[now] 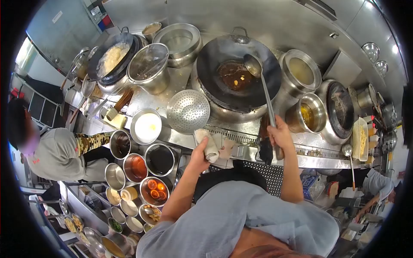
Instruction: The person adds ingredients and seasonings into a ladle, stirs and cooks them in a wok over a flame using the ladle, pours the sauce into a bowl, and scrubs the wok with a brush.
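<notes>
My right hand [280, 134] is closed around the long metal handle of a ladle [253, 65]. The ladle's bowl is over the right side of a large black wok [217, 49], above dark brown liquid [232, 76] with a few small yellowish pieces in it. My left hand [199, 155] is closed on a folded whitish cloth [207, 145]. Just beyond that hand lies a round perforated skimmer [188, 111]; its handle runs toward the cloth, and I cannot tell whether my fingers also hold it.
Left of me stand pots of white liquid [147, 127], dark sauce [159, 160], red sauce [135, 167] and citrus slices [153, 189]. A second wok [112, 59] holds frothy pale food. Oil pot [306, 114] sits right. A person [60, 150] works left; another person's arm [373, 205] shows right.
</notes>
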`<state>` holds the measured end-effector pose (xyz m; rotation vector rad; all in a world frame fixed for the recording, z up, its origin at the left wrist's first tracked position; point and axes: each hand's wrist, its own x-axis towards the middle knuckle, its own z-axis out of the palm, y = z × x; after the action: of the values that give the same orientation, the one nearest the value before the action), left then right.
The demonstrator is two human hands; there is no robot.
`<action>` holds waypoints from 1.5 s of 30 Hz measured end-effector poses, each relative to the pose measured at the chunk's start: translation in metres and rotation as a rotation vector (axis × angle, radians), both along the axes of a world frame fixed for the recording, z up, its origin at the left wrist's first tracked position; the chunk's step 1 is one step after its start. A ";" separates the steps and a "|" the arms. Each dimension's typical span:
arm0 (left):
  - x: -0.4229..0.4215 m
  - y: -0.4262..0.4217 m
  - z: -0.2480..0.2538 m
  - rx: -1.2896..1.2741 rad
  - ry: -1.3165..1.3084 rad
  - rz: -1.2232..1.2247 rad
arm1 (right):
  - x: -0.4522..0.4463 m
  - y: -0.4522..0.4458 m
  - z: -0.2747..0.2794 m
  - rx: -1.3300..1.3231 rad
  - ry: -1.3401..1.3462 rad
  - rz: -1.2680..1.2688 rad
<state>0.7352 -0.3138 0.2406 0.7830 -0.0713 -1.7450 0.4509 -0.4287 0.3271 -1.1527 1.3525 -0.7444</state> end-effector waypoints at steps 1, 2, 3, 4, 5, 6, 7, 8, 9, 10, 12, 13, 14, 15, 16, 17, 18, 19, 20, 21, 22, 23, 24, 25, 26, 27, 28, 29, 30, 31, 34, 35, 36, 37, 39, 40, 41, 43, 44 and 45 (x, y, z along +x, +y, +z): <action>0.000 -0.003 0.000 0.001 0.001 -0.004 | 0.011 0.007 0.002 0.013 -0.023 -0.010; -0.002 -0.008 0.002 0.036 0.021 -0.031 | 0.008 0.014 -0.004 0.017 -0.023 -0.011; -0.003 -0.012 0.004 0.073 0.041 -0.041 | 0.000 0.021 -0.012 -0.028 0.033 -0.008; -0.007 -0.019 -0.003 0.089 0.093 -0.114 | -0.002 0.026 -0.020 -0.078 0.084 0.024; -0.009 -0.027 -0.009 0.099 0.144 -0.151 | 0.003 0.039 -0.012 -0.040 0.097 -0.022; -0.008 -0.031 0.005 0.167 -0.073 -0.254 | 0.009 0.054 -0.009 0.049 -0.110 -0.205; -0.013 -0.037 0.012 0.193 -0.144 -0.295 | 0.017 0.067 -0.001 0.045 -0.164 -0.330; -0.024 -0.051 0.000 0.142 -0.109 -0.248 | -0.006 0.062 -0.032 0.014 -0.095 -0.308; -0.037 -0.060 -0.024 -0.172 -0.247 -0.212 | -0.013 0.065 -0.021 -0.010 -0.051 -0.141; -0.040 -0.086 -0.008 0.012 -0.089 -0.233 | -0.036 0.048 -0.034 0.038 0.037 -0.040; -0.044 -0.117 -0.010 -0.072 0.009 -0.241 | -0.034 0.042 -0.040 -0.099 0.008 -0.072; -0.051 -0.134 -0.012 -0.108 -0.001 -0.250 | -0.038 0.041 -0.026 -0.103 0.026 -0.062; -0.058 -0.146 -0.013 -0.107 -0.003 -0.243 | -0.039 0.043 -0.015 -0.064 0.025 -0.029; -0.061 -0.157 -0.015 -0.066 -0.023 -0.218 | -0.036 0.039 -0.010 -0.028 0.020 0.016; -0.064 -0.163 -0.020 -0.024 -0.041 -0.193 | -0.051 0.028 -0.010 -0.042 0.106 0.088; -0.066 -0.162 -0.019 -0.026 -0.046 -0.171 | -0.060 0.023 -0.002 -0.046 0.101 0.109; -0.068 -0.162 -0.014 0.077 -0.133 -0.103 | -0.068 0.017 0.009 -0.063 0.225 0.224; -0.068 -0.164 -0.008 0.179 -0.216 -0.032 | -0.078 0.010 0.019 -0.086 0.351 0.336; -0.066 -0.166 -0.001 0.182 -0.213 -0.020 | -0.095 -0.001 0.024 -0.013 0.476 0.347; -0.068 -0.173 -0.002 0.169 -0.218 -0.005 | -0.097 -0.006 0.035 -0.031 0.472 0.357; -0.072 -0.185 -0.012 0.175 -0.227 0.019 | -0.096 -0.010 0.046 0.012 0.534 0.428; -0.077 -0.197 -0.024 0.181 -0.236 0.038 | -0.095 -0.013 0.052 0.059 0.596 0.494; -0.080 -0.203 -0.030 0.180 -0.213 0.060 | -0.093 -0.018 0.049 0.014 0.685 0.480; -0.087 -0.205 -0.037 0.179 -0.215 0.061 | -0.110 -0.035 0.029 0.012 0.683 0.480; -0.093 -0.199 -0.039 0.196 -0.203 0.098 | -0.137 -0.056 0.003 -0.330 0.783 0.641; -0.092 -0.196 -0.036 0.202 -0.201 0.136 | -0.151 -0.072 -0.011 -0.692 0.861 0.785; -0.095 -0.178 -0.018 0.196 -0.232 0.133 | -0.176 -0.096 0.006 -0.701 0.853 0.773; -0.101 -0.169 -0.001 0.192 -0.241 0.128 | -0.155 -0.074 0.041 -0.481 0.864 0.808; -0.106 -0.159 0.012 0.235 -0.205 0.170 | -0.074 -0.007 0.098 -0.253 0.867 0.839; -0.110 -0.153 0.017 0.283 -0.168 0.207 | -0.084 -0.025 0.080 -0.242 0.860 0.831; -0.112 -0.173 -0.027 0.172 -0.339 0.206 | -0.040 -0.012 0.104 -0.179 1.026 0.825; -0.110 -0.185 -0.129 -0.548 -0.935 0.065 | -0.040 -0.016 0.098 -0.170 1.042 0.804; -0.109 -0.161 -0.066 -0.598 -0.850 -0.083 | -0.106 -0.057 0.016 -0.629 0.853 0.788; -0.104 -0.101 0.001 0.097 -0.328 -0.101 | -0.060 -0.027 0.082 -0.065 0.734 0.650; -0.118 -0.064 0.017 0.209 -0.255 -0.030 | -0.075 -0.017 0.089 0.151 0.382 0.461; -0.120 -0.064 0.026 0.175 -0.371 0.078 | -0.074 -0.013 0.096 0.199 0.249 0.386; -0.120 -0.080 0.030 0.246 -0.422 0.229 | -0.086 -0.020 0.080 0.102 0.212 0.413; -0.095 -0.106 0.007 0.049 -0.629 0.081 | -0.090 -0.022 0.067 0.049 0.122 0.385; -0.085 -0.118 -0.014 -0.241 -0.921 0.000 | -0.083 -0.021 0.073 0.131 0.090 0.294; -0.084 -0.134 0.023 0.156 -0.096 0.040 | -0.072 -0.012 0.094 0.287 -0.048 0.117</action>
<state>0.6513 -0.4482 0.2639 0.9759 0.0155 -1.6895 0.3786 -0.4404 0.4211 -0.9702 1.2916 -0.4726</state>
